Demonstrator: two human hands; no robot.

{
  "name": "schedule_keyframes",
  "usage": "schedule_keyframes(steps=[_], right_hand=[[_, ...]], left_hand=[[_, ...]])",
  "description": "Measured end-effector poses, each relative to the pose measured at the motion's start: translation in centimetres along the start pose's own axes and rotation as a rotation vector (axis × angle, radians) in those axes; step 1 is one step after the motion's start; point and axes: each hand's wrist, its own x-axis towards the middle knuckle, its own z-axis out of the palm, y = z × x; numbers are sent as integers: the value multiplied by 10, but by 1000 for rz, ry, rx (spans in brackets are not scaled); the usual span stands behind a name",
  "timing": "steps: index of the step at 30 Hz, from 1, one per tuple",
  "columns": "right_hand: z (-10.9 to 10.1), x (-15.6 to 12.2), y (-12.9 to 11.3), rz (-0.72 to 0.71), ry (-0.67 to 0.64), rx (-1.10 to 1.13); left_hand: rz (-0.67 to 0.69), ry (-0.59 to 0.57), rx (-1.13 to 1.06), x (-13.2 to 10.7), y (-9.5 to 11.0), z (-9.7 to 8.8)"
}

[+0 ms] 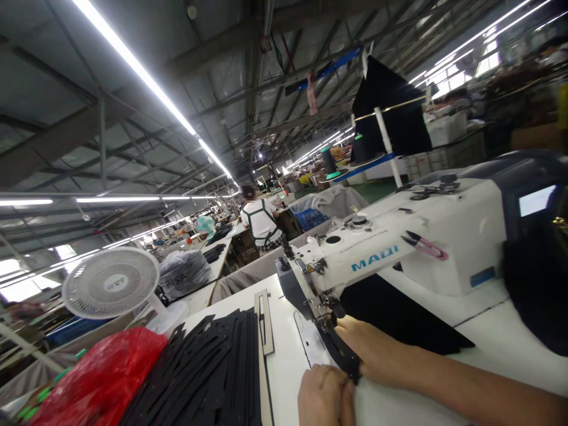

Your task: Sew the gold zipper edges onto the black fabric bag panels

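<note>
A white sewing machine [377, 251] stands on the white table [288, 367]. A narrow black strip [339, 349] runs from under its needle foot [326, 307] toward me. My right hand [368, 346] lies on the strip just behind the foot, fingers pressed down on it. My left hand [323, 396] is curled at the strip's near end and pinches it. Pink thread snips [426, 245] rest on top of the machine arm.
A stack of black cut strips [208, 367] lies left of the machine beside a red plastic bag [102, 378]. A white desk fan [110, 283] stands behind them. A person in a white shirt [260, 220] works at a far table. Thread cones [328, 163] stand on a rack.
</note>
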Motion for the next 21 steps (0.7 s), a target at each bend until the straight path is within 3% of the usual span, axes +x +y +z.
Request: schedule_keyframes(steps=[2,5,8,11,15,18,21], right_hand=[[-4,1,-2,-6,-40,-21],[-6,7,-6,0,-60,-26],[1,10,-4,19,-23,6],[12,6,1,59,46,50],[17,2,7,74,87,112],[14,1,8,67,71,133],[9,0,9,86,49,115]], left_hand=[[-10,-22,1,-2,0,-1],[-171,-98,94,-1,5,-4],[-328,-178,198,5,12,-8],[-371,-173,167,11,13,-13],[-247,-74,-84,14,10,-14],[-55,-192,-171,14,10,-12],[11,-310,-107,16,14,-12]])
